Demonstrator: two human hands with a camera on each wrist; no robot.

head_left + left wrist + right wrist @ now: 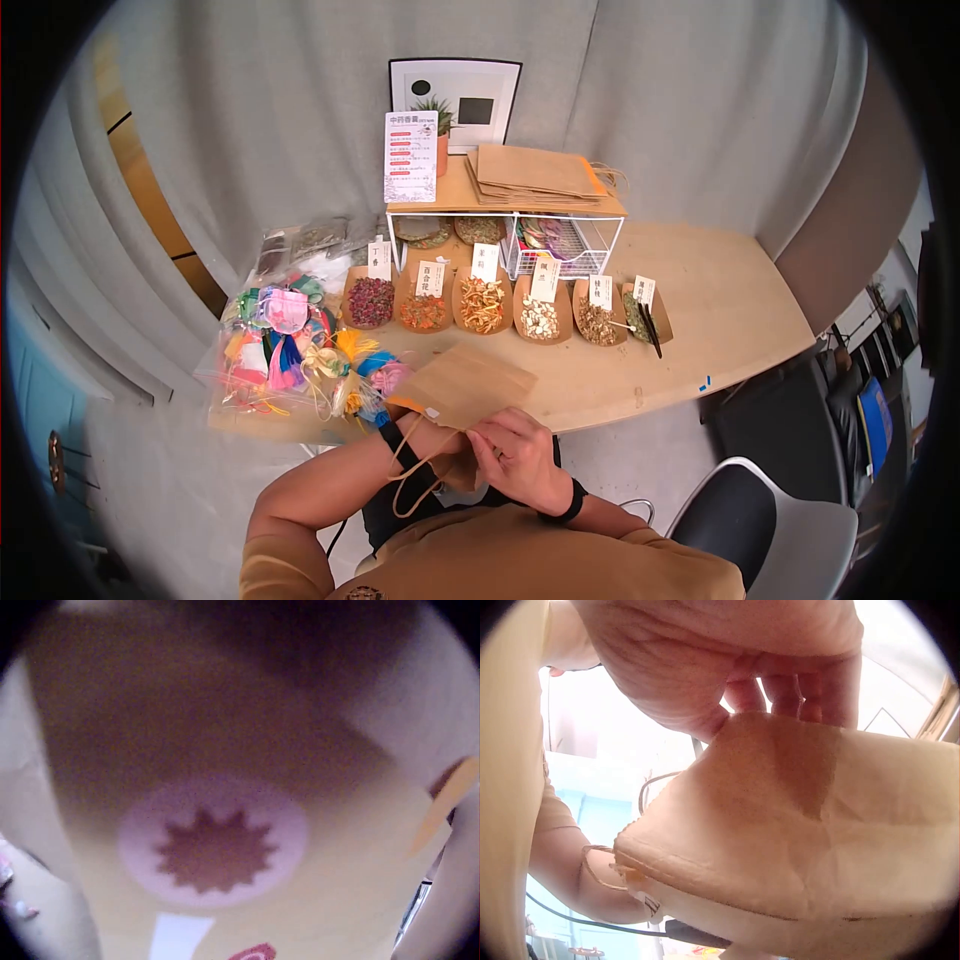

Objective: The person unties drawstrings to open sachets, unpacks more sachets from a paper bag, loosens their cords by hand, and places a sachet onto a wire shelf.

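Note:
A brown kraft paper bag (462, 385) with an orange-edged mouth and twisted paper handles (402, 492) is held over the table's front edge. My right hand (522, 462) pinches the bag's near side; in the right wrist view its thumb and fingers grip the upper paper edge. My left hand (437, 436) is at the bag's mouth, mostly hidden by the paper, so I cannot tell how its fingers lie. Brown paper (330, 885) fills the left wrist view, bearing a pale round patch (139, 844) with a jagged dark centre.
Labelled scoop trays of dried flowers and herbs, including red buds (370, 300), line the table (700, 300). Colourful tasselled pouches (285, 310) lie at left. Behind stands a white-framed shelf (460, 185) with stacked paper bags (535, 172). Black tweezers (651, 327) rest on the rightmost tray.

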